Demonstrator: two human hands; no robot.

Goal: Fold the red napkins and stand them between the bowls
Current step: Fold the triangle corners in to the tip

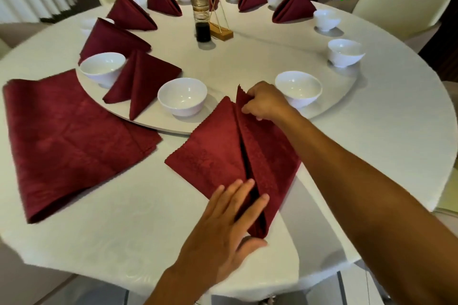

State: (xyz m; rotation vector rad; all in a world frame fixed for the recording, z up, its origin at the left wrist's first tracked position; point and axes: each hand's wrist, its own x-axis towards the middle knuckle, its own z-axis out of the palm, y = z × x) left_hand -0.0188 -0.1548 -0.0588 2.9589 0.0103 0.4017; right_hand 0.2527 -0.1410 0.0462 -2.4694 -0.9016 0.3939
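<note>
The napkin [223,156] lies half-folded on the table [371,156] before the bowls [182,99] — keep the left hand [223,237] flat, fingers straight, on the near point while the right hand [262,102], pinching the far corner, lays its flap along the centre crease — edges meeting, not overlapping

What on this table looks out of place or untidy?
Nothing is spilled or broken. The right side of the turntable has bowls but no napkins between them yet. The napkin being folded overlaps the turntable's edge, held by the right hand and pressed by the left hand.
</note>
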